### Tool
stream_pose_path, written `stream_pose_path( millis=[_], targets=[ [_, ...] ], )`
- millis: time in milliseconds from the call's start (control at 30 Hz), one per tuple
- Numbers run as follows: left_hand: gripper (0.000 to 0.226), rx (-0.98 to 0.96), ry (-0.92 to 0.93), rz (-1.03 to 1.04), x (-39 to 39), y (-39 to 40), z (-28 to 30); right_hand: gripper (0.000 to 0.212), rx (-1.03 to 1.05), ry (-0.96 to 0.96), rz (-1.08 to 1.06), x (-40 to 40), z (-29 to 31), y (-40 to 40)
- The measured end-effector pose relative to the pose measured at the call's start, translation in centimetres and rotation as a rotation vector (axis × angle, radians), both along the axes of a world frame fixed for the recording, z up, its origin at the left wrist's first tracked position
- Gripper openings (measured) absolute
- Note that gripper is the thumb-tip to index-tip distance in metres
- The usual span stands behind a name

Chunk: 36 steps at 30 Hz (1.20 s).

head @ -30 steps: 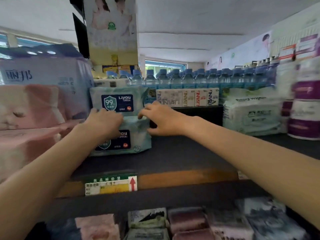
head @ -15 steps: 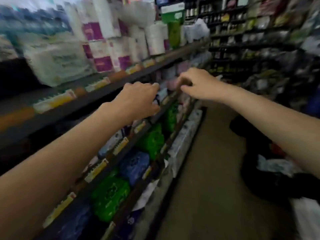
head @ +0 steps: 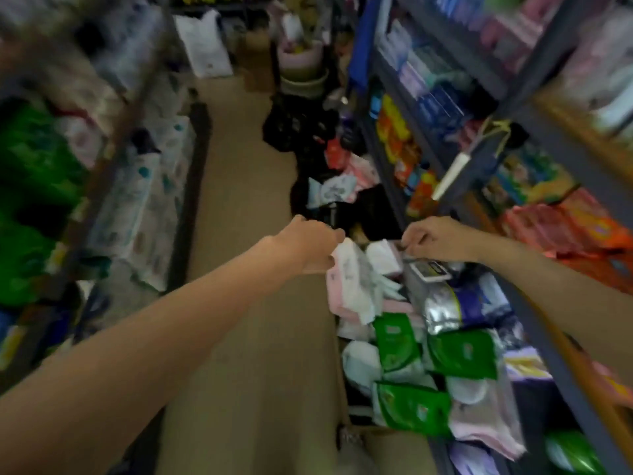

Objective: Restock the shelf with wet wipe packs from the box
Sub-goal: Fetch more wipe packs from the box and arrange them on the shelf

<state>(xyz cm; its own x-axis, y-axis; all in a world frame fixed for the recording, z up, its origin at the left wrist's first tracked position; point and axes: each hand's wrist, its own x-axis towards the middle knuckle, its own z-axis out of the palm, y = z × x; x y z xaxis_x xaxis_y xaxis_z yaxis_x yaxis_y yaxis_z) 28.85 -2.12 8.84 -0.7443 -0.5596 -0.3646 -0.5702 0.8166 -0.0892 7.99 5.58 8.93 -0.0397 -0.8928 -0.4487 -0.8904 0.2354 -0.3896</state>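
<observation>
Green and white soft packs [head: 399, 347] lie heaped in an open cardboard box [head: 342, 399] on the floor, hard against the foot of the right-hand shelving [head: 534, 323]. No brand or wording can be read on any of them: the picture is smeared by motion, and the labels show only as pale patches on the green fronts. Among the green packs lie pale pink and white ones, a silvery pouch with a purple panel [head: 455, 303], and a grey pack with a dark rectangular lid flap [head: 430, 270] near the top of the heap.

Both bare arms reach down toward the far end of the box. The left hand [head: 308, 245] has its fingers curled at the top edge of a white-and-pink wipe pack [head: 352, 282], which stands tilted above the rest; the grip looks like a pinch on that edge. The right hand [head: 435, 238] hangs over the grey pack with its fingers bent downward, and blur keeps me from telling whether they hold anything.

Beyond the box, the tan floor [head: 246, 186] of the aisle runs between the two shelf rows. Dark bags and loose packets [head: 329, 190] sit farther along the right side. The left shelving [head: 137, 207] carries white bulk packs with teal marks and big green bundles.
</observation>
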Motion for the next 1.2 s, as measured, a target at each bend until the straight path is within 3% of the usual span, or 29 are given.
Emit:
stream_pose_path(
  millis=[200,267,367,433,467,600,767,967,1200],
  targets=[
    [0.042,0.196,-0.027,0.032,-7.3,-0.9,-6.7,0.016,0.237,0.011,-0.007,-5.0,-9.2,-0.8],
    [0.041,0.236,-0.088,0.065,-7.5,-1.3,-9.1,0.030,0.282,0.045,0.036,-5.2,-12.6,-1.4],
    [0.039,0.284,-0.160,0.140,-7.2,-2.0,-11.9,0.020,0.317,0.217,-0.088,-5.2,-15.6,-1.8],
    [0.038,0.331,-0.170,0.193,-7.3,-2.2,-12.9,0.065,0.415,0.328,-0.271,-5.7,-17.3,-1.3],
    [0.038,0.354,-0.169,0.210,-7.6,-2.2,-13.3,0.076,0.441,0.338,-0.341,-6.1,-18.3,-1.0],
    [0.037,0.398,-0.134,0.191,-9.6,-1.7,-14.5,0.088,0.458,0.296,-0.448,-7.6,-21.0,0.1],
    [0.036,0.390,-0.096,0.190,-11.7,0.0,-16.2,0.123,0.451,0.371,-0.443,-7.9,-22.6,0.7],
    [0.037,0.377,-0.033,0.219,-11.8,0.9,-16.1,0.116,0.450,0.371,-0.405,-8.7,-21.4,0.1],
    [0.035,0.508,0.196,0.376,-10.4,0.7,-12.2,0.091,0.419,0.290,-0.299,-9.7,-11.1,-3.1]
  ],
)
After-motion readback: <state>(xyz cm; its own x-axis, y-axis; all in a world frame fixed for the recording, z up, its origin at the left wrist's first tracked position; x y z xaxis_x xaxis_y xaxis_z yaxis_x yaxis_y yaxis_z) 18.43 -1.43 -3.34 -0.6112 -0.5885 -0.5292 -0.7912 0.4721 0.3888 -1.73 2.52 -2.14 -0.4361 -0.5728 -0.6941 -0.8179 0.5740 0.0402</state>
